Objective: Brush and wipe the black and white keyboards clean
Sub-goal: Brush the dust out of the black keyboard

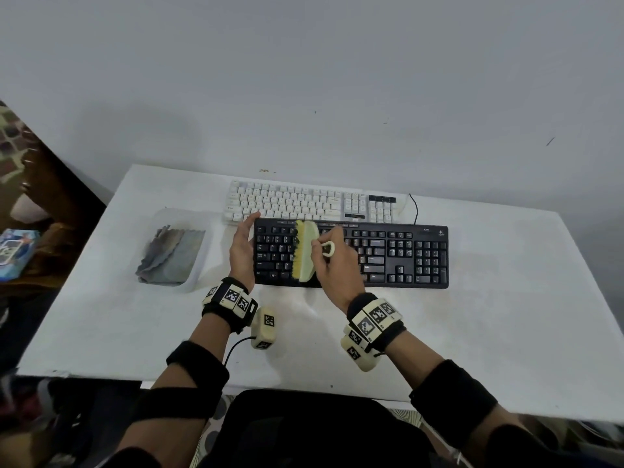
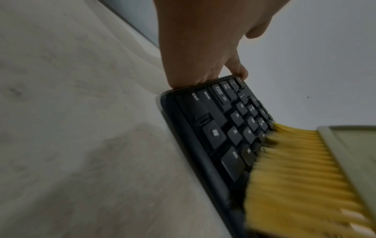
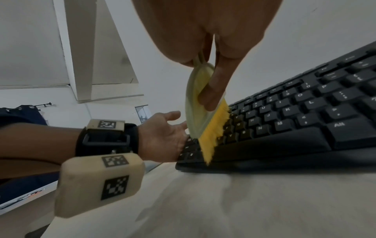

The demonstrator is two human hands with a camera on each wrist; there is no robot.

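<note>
A black keyboard [image 1: 398,256] lies across the middle of the white table [image 1: 506,315], with a white keyboard [image 1: 297,202] just behind it. My right hand [image 1: 332,261] grips a pale green brush [image 1: 308,251] by its looped handle, its yellow bristles [image 3: 213,128] lying on the keys of the black keyboard's [image 3: 295,116] left half. My left hand [image 1: 241,249] rests with straight fingers against the black keyboard's [image 2: 213,128] left end, thumb up near the far corner. In the left wrist view the bristles [image 2: 295,169] look blurred.
A clear plastic tray [image 1: 199,265] holding a grey crumpled cloth [image 1: 170,256] stands on the table left of the keyboards. The black keyboard's cable [image 1: 414,206] runs off behind its right part. Bare table lies to the right and in front.
</note>
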